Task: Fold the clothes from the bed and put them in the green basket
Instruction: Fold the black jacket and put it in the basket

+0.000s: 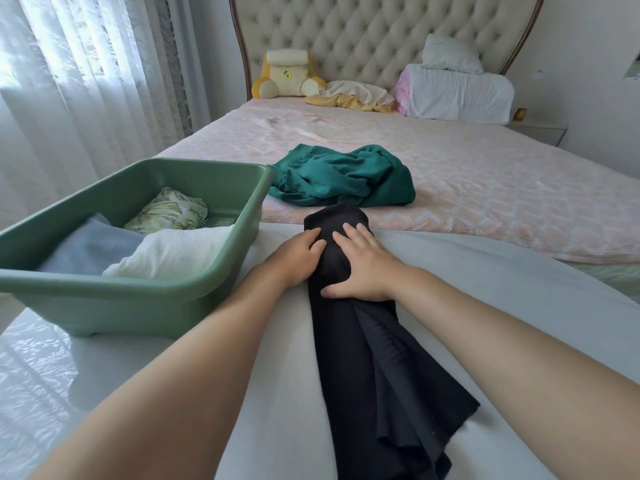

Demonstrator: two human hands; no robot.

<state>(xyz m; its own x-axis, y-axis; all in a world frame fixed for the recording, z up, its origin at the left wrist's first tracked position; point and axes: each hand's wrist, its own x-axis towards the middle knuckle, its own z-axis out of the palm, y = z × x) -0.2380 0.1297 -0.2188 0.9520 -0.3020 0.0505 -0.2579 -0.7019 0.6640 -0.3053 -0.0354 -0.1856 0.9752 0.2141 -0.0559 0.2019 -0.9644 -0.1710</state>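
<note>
Black garment (377, 375), 1 long strip on the white sheet (491, 271), axis running straight away from the person; far end gripped by the curled left hand (300, 253), right hand (360, 268) pressing flat on top; green basket (86, 279) lies left, nearest the left hand.

Left hand (298, 252) and right hand (360, 266) on black garment (381, 375) beside green basket (138, 289)

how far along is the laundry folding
Done: a floral piece, a blue piece and a white piece sit folded in the green basket. In hand: the black garment, partly rolled, left hand gripping, right hand pressing. Left: the crumpled teal garment on the bed.
</note>
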